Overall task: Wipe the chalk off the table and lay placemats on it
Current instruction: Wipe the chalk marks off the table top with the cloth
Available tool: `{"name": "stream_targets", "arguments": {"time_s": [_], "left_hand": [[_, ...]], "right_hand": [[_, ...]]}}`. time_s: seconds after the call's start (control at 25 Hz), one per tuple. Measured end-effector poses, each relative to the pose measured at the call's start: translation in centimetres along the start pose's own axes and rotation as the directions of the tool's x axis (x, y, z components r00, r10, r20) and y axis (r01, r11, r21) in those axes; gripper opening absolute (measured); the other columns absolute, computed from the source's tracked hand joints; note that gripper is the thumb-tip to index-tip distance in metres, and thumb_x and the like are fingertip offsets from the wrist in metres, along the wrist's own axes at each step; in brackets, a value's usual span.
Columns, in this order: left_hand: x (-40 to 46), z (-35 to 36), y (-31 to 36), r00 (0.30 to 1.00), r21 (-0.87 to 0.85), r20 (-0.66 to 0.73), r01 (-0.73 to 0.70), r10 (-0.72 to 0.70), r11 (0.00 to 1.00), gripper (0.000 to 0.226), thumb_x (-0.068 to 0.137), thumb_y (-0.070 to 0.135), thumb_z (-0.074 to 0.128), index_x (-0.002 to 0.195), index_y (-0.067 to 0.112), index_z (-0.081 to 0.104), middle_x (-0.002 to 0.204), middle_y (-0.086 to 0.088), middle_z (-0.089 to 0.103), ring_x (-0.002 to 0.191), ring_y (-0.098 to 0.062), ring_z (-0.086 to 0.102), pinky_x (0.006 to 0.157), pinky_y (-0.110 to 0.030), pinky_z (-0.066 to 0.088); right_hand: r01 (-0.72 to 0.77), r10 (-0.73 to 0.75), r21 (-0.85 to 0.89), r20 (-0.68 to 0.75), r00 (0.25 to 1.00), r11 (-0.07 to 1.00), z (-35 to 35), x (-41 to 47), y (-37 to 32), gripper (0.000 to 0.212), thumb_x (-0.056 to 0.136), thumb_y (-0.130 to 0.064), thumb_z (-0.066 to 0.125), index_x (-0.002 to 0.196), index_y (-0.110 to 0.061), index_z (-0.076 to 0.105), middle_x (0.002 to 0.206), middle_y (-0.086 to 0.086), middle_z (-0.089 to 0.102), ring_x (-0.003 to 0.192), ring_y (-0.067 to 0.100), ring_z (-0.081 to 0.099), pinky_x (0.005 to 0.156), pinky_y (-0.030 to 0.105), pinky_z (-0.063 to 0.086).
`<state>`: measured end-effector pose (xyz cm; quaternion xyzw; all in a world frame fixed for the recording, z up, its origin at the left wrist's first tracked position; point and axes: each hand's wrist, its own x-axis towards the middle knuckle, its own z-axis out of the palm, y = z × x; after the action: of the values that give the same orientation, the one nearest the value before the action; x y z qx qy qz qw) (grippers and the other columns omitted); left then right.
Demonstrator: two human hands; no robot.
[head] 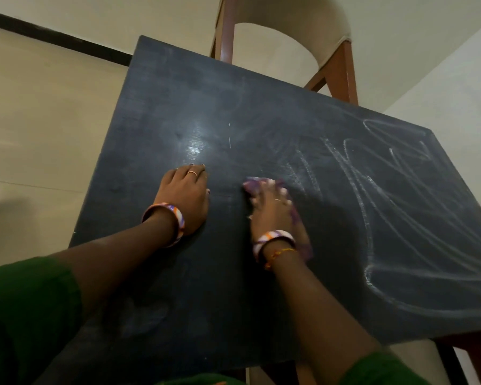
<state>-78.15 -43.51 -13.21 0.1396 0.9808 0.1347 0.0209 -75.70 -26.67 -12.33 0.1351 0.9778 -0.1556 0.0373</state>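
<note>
A: Where are the hands?

B: Both are down on the dark counter (178,93). The left hand (184,196) lies palm-down near the middle, its fingers (190,170) fairly straight and resting on the surface, holding nothing. There's a ring on one finger and a striped bangle (167,220) at the wrist.

A: And the other?

B: The right hand (272,209) is just beside it, pressing a purple cloth (254,184) onto the counter. Its fingers are bent over the cloth and look blurred, so I can't tell whether they are gripping it or only pushing on it. The cloth shows ahead of the fingertips and again along the outer edge of the hand by the wrist, which has a striped bangle and a thread band.

A: What about the chalk?

B: The chalk marks (386,195) are loose white scribbles and loops across the right part of the counter, starting just right of the cloth. The left part shows only a faint haze and a glare spot.

A: Anything else?

B: A wooden chair (342,70) with a pale seat stands past the far edge, and green sleeves (25,315) show at the bottom
</note>
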Motion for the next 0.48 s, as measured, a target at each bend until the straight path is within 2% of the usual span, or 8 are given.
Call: {"name": "stream_targets", "arguments": {"time_s": [0.08, 0.16, 0.2, 0.28, 0.36, 0.4, 0.48], "left_hand": [[-0.2, -0.1, 0.0, 1.0, -0.008, -0.003, 0.0, 0.0, 1.0, 0.048, 0.097, 0.029, 0.037, 0.142, 0.012, 0.035, 0.15, -0.006, 0.031, 0.138, -0.023, 0.026, 0.112, -0.036, 0.02], [-0.3, -0.2, -0.2, 1.0, -0.021, -0.007, -0.008, 0.008, 1.0, 0.048, 0.097, 0.029, 0.036, 0.142, 0.012, 0.035, 0.151, -0.005, 0.03, 0.139, -0.022, 0.026, 0.113, -0.035, 0.019], [-0.3, -0.2, -0.3, 1.0, -0.026, -0.007, -0.011, 0.01, 1.0, 0.048, 0.097, 0.029, 0.036, 0.142, 0.013, 0.034, 0.151, -0.005, 0.03, 0.139, -0.022, 0.025, 0.113, -0.035, 0.019], [-0.4, -0.1, -0.3, 1.0, -0.022, -0.018, -0.008, 0.007, 1.0, 0.048, 0.097, 0.029, 0.035, 0.143, 0.012, 0.034, 0.151, -0.004, 0.029, 0.139, -0.022, 0.025, 0.113, -0.035, 0.019], [-0.4, -0.1, -0.1, 0.999, -0.008, -0.033, -0.009, 0.009, 1.0, 0.048, 0.097, 0.028, 0.034, 0.142, 0.012, 0.034, 0.151, -0.005, 0.03, 0.139, -0.023, 0.025, 0.112, -0.034, 0.019], [-0.4, -0.1, 0.0, 0.999, -0.003, -0.032, -0.012, 0.012, 1.0, 0.048, 0.097, 0.028, 0.034, 0.142, 0.011, 0.034, 0.151, -0.005, 0.03, 0.139, -0.023, 0.026, 0.112, -0.034, 0.019], [-0.3, 0.0, 0.0, 0.999, -0.006, -0.028, -0.016, 0.016, 1.0, 0.048, 0.097, 0.028, 0.034, 0.142, 0.011, 0.034, 0.151, -0.006, 0.03, 0.139, -0.024, 0.025, 0.112, -0.035, 0.019]], "right_hand": [[0.195, -0.198, 0.034, 0.111, 0.974, 0.98, 1.1, -0.6, -3.0, 0.053, 0.099, -0.012, 0.037, 0.149, -0.022, 0.023, 0.159, 0.001, 0.012, 0.146, 0.026, 0.004, 0.118, 0.035, 0.002], [0.228, -0.231, 0.048, 0.097, 0.968, 0.973, 0.3, 0.5, -0.3, 0.053, 0.098, -0.015, 0.039, 0.148, -0.026, 0.026, 0.158, -0.002, 0.015, 0.146, 0.023, 0.006, 0.118, 0.033, 0.002], [0.171, -0.173, 0.041, 0.058, 0.983, 0.984, -0.4, 0.9, 2.6, 0.052, 0.097, -0.017, 0.041, 0.147, -0.028, 0.029, 0.157, -0.001, 0.018, 0.145, 0.024, 0.012, 0.118, 0.034, 0.008], [-0.081, 0.083, 0.051, -0.042, 0.996, 0.995, -2.6, 1.5, 8.9, 0.048, 0.097, -0.024, 0.042, 0.144, -0.032, 0.034, 0.155, 0.005, 0.025, 0.14, 0.03, 0.027, 0.115, 0.04, 0.022], [-0.373, 0.378, 0.1, -0.032, 0.925, 0.922, -4.5, 1.2, 12.0, 0.048, 0.098, -0.029, 0.04, 0.146, -0.03, 0.03, 0.155, 0.012, 0.022, 0.137, 0.038, 0.029, 0.112, 0.045, 0.025], [-0.428, 0.433, 0.092, -0.035, 0.901, 0.899, -4.6, 0.9, 11.5, 0.049, 0.099, -0.028, 0.04, 0.147, -0.026, 0.028, 0.155, 0.015, 0.021, 0.137, 0.04, 0.028, 0.112, 0.046, 0.025], [-0.324, 0.324, 0.02, -0.071, 0.943, 0.946, -3.4, 0.1, 7.6, 0.05, 0.099, -0.021, 0.04, 0.147, -0.017, 0.027, 0.154, 0.016, 0.022, 0.138, 0.039, 0.026, 0.112, 0.045, 0.024]]}}
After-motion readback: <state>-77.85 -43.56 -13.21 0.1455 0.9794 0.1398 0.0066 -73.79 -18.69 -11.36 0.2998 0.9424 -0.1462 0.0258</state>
